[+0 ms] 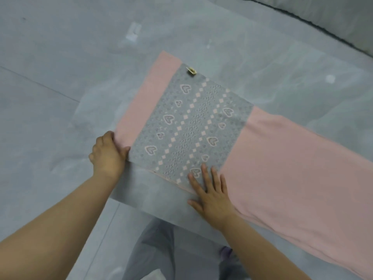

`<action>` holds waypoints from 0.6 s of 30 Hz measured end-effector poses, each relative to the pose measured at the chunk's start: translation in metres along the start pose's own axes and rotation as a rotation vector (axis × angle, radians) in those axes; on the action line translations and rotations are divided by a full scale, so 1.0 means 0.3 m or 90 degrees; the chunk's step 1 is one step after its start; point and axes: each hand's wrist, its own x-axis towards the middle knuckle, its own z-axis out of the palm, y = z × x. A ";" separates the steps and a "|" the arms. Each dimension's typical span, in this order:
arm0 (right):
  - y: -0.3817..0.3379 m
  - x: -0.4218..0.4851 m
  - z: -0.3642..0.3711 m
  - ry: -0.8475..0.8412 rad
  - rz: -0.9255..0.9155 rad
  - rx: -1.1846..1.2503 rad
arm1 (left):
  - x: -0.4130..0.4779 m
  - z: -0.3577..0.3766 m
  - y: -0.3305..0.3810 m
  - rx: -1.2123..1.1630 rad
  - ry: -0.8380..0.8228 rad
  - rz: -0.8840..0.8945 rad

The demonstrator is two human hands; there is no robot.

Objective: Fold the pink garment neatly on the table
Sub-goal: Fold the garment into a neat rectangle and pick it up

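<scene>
Pink garment [282, 168] lies flat across the table [151, 199], reaching its near edge; your left hand [108, 154] grips the folded edge, your right hand [210, 190] presses flat with fingers spread; lift that palm early and the patterned panel [187, 126] may slide askew.

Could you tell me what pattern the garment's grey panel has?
Pink-outlined hearts and rows of pale pink diamonds on the grey panel, head view.
</scene>
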 end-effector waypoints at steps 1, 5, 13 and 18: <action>0.001 0.002 -0.001 -0.003 -0.001 -0.002 | 0.013 -0.008 0.000 -0.013 -0.001 -0.039; -0.011 0.016 -0.055 -0.068 0.031 0.022 | 0.060 -0.042 -0.014 -0.079 -0.056 -0.071; -0.070 0.165 -0.413 0.029 0.350 0.859 | -0.213 -0.098 0.241 -0.338 -0.097 0.204; 0.116 0.208 -0.588 -0.088 0.400 0.908 | -0.465 -0.033 0.485 -0.371 -0.262 0.326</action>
